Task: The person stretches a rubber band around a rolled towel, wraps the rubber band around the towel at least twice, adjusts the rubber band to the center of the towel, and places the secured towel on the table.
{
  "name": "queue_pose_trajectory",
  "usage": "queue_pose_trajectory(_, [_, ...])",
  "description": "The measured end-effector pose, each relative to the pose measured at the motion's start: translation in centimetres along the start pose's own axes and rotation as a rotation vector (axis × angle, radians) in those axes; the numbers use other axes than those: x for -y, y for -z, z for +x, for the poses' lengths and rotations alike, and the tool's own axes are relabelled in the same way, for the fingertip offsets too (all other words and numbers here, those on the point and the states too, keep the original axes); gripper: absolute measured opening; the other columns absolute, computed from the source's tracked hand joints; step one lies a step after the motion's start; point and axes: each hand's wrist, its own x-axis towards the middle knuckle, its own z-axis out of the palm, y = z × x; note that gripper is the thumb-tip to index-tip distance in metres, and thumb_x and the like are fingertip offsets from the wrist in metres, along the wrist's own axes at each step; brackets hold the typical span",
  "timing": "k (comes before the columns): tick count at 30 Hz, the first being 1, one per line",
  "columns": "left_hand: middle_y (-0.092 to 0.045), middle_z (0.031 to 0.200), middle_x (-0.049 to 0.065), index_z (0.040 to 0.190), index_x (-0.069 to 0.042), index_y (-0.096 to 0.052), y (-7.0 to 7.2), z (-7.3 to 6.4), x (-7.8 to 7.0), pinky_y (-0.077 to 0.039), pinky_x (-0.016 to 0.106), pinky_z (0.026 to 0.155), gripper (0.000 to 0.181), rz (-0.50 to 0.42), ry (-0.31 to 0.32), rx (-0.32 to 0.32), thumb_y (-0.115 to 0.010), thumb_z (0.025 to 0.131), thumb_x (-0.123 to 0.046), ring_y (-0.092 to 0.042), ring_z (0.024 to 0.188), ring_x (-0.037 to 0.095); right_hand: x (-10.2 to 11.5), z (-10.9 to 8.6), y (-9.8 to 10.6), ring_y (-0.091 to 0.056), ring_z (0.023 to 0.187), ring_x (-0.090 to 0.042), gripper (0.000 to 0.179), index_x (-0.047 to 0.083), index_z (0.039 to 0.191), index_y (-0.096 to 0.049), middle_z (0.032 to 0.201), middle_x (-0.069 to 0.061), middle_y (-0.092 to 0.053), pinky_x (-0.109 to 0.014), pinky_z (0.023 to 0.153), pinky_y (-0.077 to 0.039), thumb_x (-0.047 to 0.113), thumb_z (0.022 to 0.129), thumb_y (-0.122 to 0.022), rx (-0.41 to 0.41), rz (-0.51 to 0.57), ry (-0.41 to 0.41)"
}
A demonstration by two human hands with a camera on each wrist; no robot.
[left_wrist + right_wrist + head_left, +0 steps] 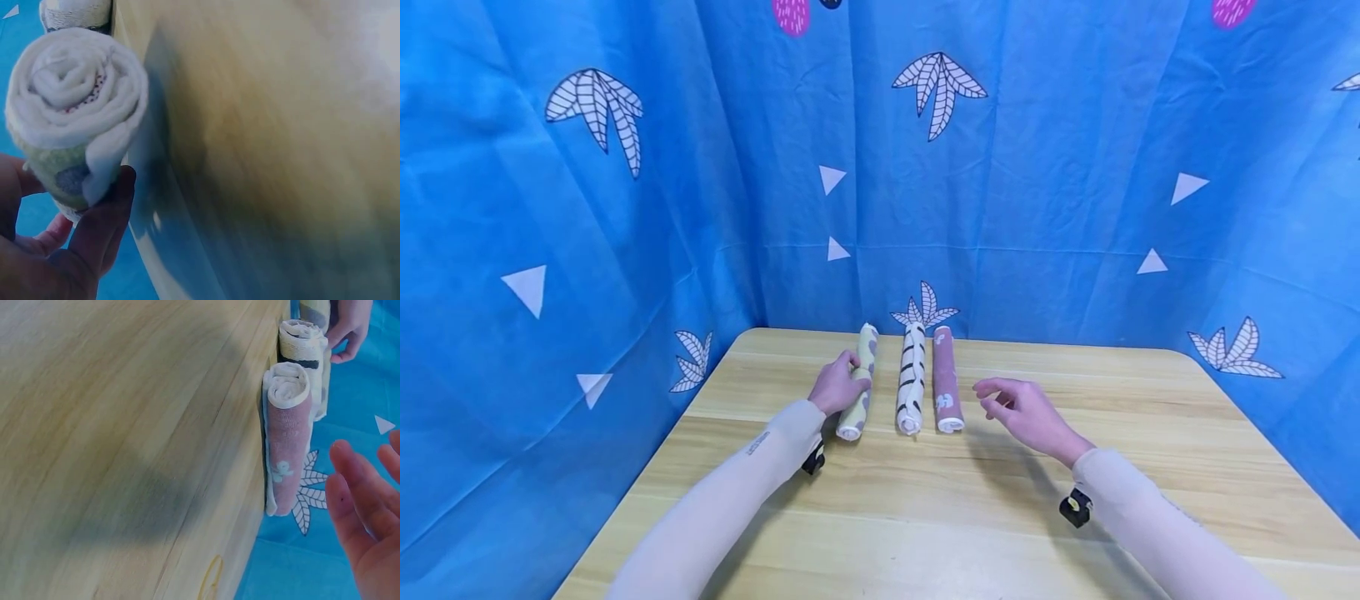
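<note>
Three rolled towels lie side by side on the wooden table. My left hand (837, 384) grips the leftmost one, a pale green rolled towel (852, 422) with grey-purple spots. In the left wrist view its white spiral end (75, 94) faces the camera, with the thumb on one side and fingers (103, 231) on the other. A white rolled towel with black stripes (912, 375) lies in the middle. To its right is a pink rolled towel (945, 375) with white figures. Beside the pink roll, apart from it, my right hand (1022, 410) hovers with loosely bent fingers, holding nothing.
The wooden table (880, 533) has rounded far corners. A blue curtain (1045, 183) with white leaves and triangles hangs behind and along both sides of it. Each wrist wears a small black camera, such as the right wrist camera (1075, 507).
</note>
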Motion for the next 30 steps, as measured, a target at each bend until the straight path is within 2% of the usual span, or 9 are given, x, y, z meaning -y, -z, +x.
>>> queue_pose_trajectory(3, [-0.064,0.116,0.017,0.116,-0.01,-0.052,-0.1,0.4,-0.1,-0.054,0.036,0.077,0.032,0.028,0.016,0.01,-0.07,0.092,-0.022,-0.064,0.094,0.027,0.0,0.0,0.0,-0.069,0.084,-0.031,0.028,0.01,0.126,-0.067,0.111,-0.011,-0.073,-0.029,0.067,-0.054,0.015,0.099,-0.063,0.009,0.001,-0.007])
queue_pose_trajectory(8, [-0.064,0.111,0.016,0.115,-0.008,-0.053,-0.1,1.1,-0.4,-0.054,0.036,0.079,0.03,0.084,0.022,0.029,-0.067,0.094,-0.023,-0.063,0.094,0.027,-0.1,0.0,-0.1,-0.069,0.083,-0.031,0.028,0.01,0.126,-0.067,0.115,-0.014,-0.072,-0.029,0.065,-0.054,0.015,0.099,-0.063,0.02,0.01,-0.018])
queue_pose_trajectory(14, [-0.065,0.104,0.01,0.116,-0.011,-0.056,0.3,1.2,-1.3,-0.049,0.037,0.076,0.032,0.254,0.053,0.062,-0.067,0.091,-0.029,-0.061,0.087,0.025,-0.2,-0.1,-0.1,-0.069,0.083,-0.03,0.027,0.011,0.125,-0.067,0.114,-0.012,-0.072,-0.029,0.066,-0.054,0.016,0.099,-0.062,0.027,0.015,-0.03])
queue_pose_trajectory(19, [-0.064,0.101,0.008,0.118,-0.012,-0.057,0.9,1.0,-2.0,-0.048,0.037,0.075,0.036,0.333,0.071,0.144,-0.068,0.089,-0.029,-0.061,0.085,0.023,-0.4,-0.2,-0.1,-0.068,0.084,-0.03,0.027,0.011,0.125,-0.067,0.114,-0.013,-0.071,-0.03,0.066,-0.053,0.016,0.099,-0.062,0.033,0.017,-0.033])
queue_pose_trajectory(24, [-0.064,0.104,0.009,0.118,-0.01,-0.058,1.2,1.0,-2.6,-0.052,0.037,0.079,0.036,0.332,0.03,0.22,-0.07,0.086,-0.021,-0.062,0.089,0.023,-0.5,-0.3,0.1,-0.068,0.084,-0.03,0.027,0.011,0.125,-0.067,0.114,-0.017,-0.071,-0.03,0.066,-0.054,0.017,0.099,-0.062,0.043,0.019,-0.049])
queue_pose_trajectory(30, [-0.064,0.104,0.01,0.119,-0.008,-0.059,0.9,1.4,-2.7,-0.054,0.035,0.081,0.036,0.309,0.02,0.207,-0.071,0.086,-0.015,-0.062,0.09,0.023,-0.5,-0.4,0.0,-0.068,0.083,-0.03,0.025,0.012,0.122,-0.069,0.105,-0.015,-0.072,-0.031,0.065,-0.053,0.016,0.099,-0.062,0.05,0.002,-0.067])
